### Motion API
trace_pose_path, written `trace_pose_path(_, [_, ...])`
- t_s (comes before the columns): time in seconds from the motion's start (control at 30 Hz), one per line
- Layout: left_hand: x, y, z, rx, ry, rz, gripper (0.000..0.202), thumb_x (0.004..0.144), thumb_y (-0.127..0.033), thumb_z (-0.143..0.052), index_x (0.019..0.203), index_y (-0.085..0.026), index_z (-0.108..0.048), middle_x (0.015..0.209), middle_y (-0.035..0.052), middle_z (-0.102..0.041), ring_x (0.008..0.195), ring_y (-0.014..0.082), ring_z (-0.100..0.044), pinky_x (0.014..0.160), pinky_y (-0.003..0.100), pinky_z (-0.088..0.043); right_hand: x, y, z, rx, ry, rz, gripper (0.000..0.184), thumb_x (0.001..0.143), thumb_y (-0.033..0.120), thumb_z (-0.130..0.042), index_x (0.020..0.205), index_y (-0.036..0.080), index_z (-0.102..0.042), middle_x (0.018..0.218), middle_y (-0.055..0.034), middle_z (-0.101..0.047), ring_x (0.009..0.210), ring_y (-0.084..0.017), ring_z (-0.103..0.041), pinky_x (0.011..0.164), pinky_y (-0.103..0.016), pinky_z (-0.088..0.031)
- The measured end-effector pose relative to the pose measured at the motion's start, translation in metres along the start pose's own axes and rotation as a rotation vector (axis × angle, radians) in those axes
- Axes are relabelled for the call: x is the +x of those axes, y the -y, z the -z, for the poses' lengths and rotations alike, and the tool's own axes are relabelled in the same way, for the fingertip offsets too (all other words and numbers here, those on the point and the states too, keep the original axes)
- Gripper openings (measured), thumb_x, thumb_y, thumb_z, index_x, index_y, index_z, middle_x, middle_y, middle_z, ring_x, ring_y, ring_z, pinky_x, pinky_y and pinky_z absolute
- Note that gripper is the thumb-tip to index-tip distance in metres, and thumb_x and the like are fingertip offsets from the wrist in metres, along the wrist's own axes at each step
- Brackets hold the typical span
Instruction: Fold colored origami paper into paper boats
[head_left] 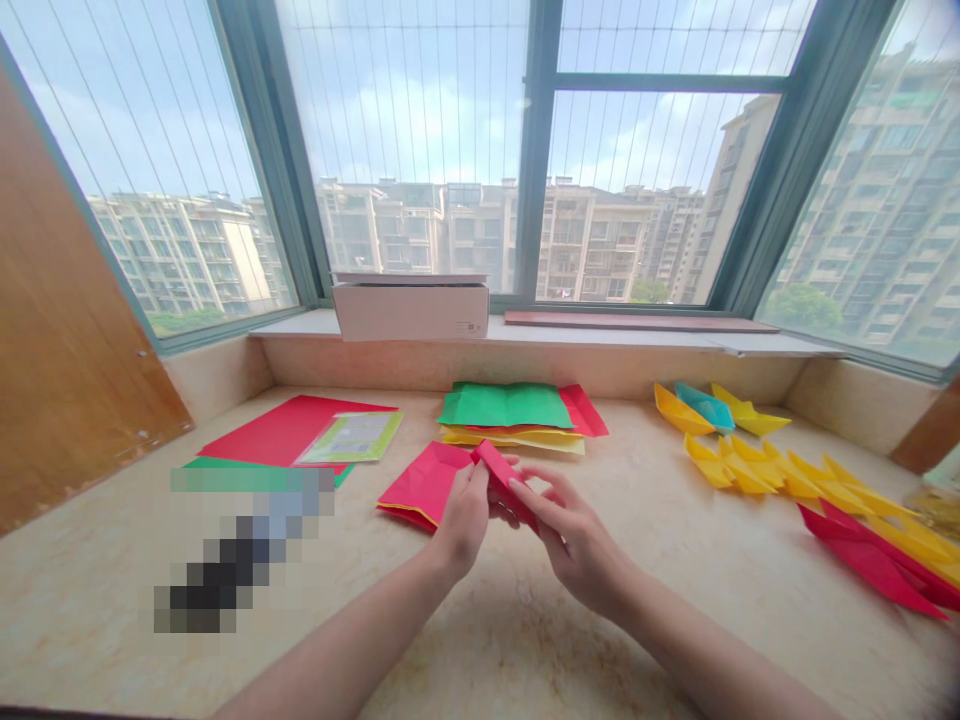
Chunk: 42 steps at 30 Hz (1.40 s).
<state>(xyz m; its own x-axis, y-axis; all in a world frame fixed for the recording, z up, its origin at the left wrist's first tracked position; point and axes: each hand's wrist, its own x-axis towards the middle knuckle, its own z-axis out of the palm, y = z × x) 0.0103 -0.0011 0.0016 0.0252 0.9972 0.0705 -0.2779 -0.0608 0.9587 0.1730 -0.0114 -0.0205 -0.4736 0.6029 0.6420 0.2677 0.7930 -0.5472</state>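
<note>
Between my hands a folded piece of red paper (501,470) is held above the counter, tilted down to the right. My left hand (466,510) grips its left end, thumb up along the fold. The fingers of my right hand (566,525) press on its right side, and some fingertips are hidden beneath it. Just behind my left hand lies a stack of creased red paper (420,480) with a yellow edge showing below. Farther back sits a pile of creased sheets, with green paper (502,405) on top and red and yellow under it.
Several yellow paper boats (727,465), a blue paper boat (705,405) and a red paper boat (874,560) stand at the right. At the left are red sheets (281,430), a clear packet (352,437) and a pixelated object (225,570). A white box (411,310) rests on the sill.
</note>
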Motion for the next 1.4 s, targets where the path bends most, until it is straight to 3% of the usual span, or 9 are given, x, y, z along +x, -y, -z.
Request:
trace_pose_path(0.2, [-0.001,-0.002,0.001,-0.067,0.141,0.003,0.069,0.088,-0.069,-0.038,0.116,-0.009,-0.06,0.077,0.0117,-0.073,0.062,0.0231,-0.069,0.048,0.029,-0.049,-0.001,-0.006,0.005,-0.037,-0.07,-0.011,0.053,0.097,0.012,-0.038,0.143,0.037,-0.047,0.135,-0.0099,-0.047,0.086,-0.019,-0.062,0.077,-0.04,-0.059])
trace_pose_path(0.37, [-0.003,-0.004,-0.002,0.163,0.166,-0.03,0.065,0.081,-0.055,-0.064,0.125,-0.009,-0.054,0.077,0.0081,-0.071,0.058,0.0191,-0.068,0.049,0.027,-0.051,0.002,-0.005,0.008,-0.042,-0.107,-0.06,0.043,0.099,0.02,-0.042,0.138,0.033,-0.052,0.126,-0.0104,-0.053,0.094,-0.022,-0.063,0.082,-0.041,-0.058])
trace_pose_path(0.57, [-0.004,0.001,-0.004,0.119,0.198,-0.015,0.067,0.084,-0.053,-0.064,0.132,-0.009,-0.051,0.088,0.0116,-0.072,0.065,0.02,-0.07,0.055,0.031,-0.056,0.002,-0.002,0.006,-0.092,-0.021,-0.068,0.045,0.099,0.023,-0.043,0.142,0.037,-0.048,0.133,-0.0105,-0.048,0.084,-0.02,-0.061,0.077,-0.041,-0.059])
trace_pose_path(0.67, [-0.002,0.002,-0.003,0.031,0.179,0.005,0.061,0.087,-0.053,-0.061,0.13,-0.009,-0.054,0.09,0.0126,-0.073,0.067,0.0211,-0.071,0.056,0.03,-0.055,0.002,0.001,0.007,-0.066,0.022,-0.075,0.049,0.098,0.026,-0.046,0.146,0.036,-0.043,0.14,-0.0107,-0.043,0.099,-0.022,-0.061,0.087,-0.043,-0.056])
trace_pose_path(0.8, [0.001,0.002,-0.001,-0.027,0.148,0.013,0.059,0.088,-0.052,-0.059,0.127,-0.008,-0.055,0.079,0.0109,-0.074,0.06,0.0191,-0.069,0.053,0.027,-0.053,0.003,-0.002,0.007,0.111,-0.079,-0.157,0.035,0.098,0.031,-0.048,0.132,0.031,-0.06,0.135,-0.01,-0.05,0.117,-0.026,-0.056,0.095,-0.042,-0.052])
trace_pose_path(0.9, [0.003,0.001,0.0,-0.05,0.154,-0.011,0.059,0.087,-0.053,-0.061,0.123,-0.006,-0.058,0.073,0.0106,-0.074,0.055,0.0177,-0.068,0.05,0.024,-0.05,0.005,-0.01,0.007,0.333,-0.172,-0.357,0.04,0.092,0.036,-0.059,0.13,0.025,-0.057,0.112,-0.0095,-0.064,0.095,-0.022,-0.064,0.079,-0.037,-0.055])
trace_pose_path(1.03, [0.002,-0.002,0.002,-0.052,0.194,-0.025,0.052,0.088,-0.051,-0.061,0.111,-0.004,-0.064,0.071,0.0122,-0.074,0.054,0.0166,-0.067,0.049,0.023,-0.05,0.008,-0.017,0.011,0.579,-0.109,-0.518,0.048,0.085,0.039,-0.069,0.126,0.018,-0.057,0.077,-0.0022,-0.068,0.063,-0.014,-0.059,0.061,-0.029,-0.049])
trace_pose_path(1.27, [0.002,-0.002,0.005,-0.032,0.166,-0.057,0.058,0.086,-0.057,-0.06,0.116,-0.007,-0.062,0.093,0.0171,-0.076,0.042,0.0127,-0.062,0.036,0.021,-0.04,0.011,-0.01,0.016,0.681,-0.025,-0.53,0.053,0.079,0.035,-0.077,0.124,0.018,-0.054,0.067,0.0021,-0.067,0.059,-0.013,-0.06,0.057,-0.025,-0.046])
trace_pose_path(1.4, [0.001,0.004,0.002,0.092,0.167,-0.054,0.067,0.084,-0.064,-0.057,0.11,-0.004,-0.065,0.067,0.0127,-0.074,0.036,0.0145,-0.059,0.032,0.021,-0.035,0.01,-0.001,0.014,0.723,0.126,-0.536,0.047,0.088,0.045,-0.066,0.124,0.018,-0.055,0.074,-0.0021,-0.07,0.063,-0.014,-0.064,0.059,-0.027,-0.05])
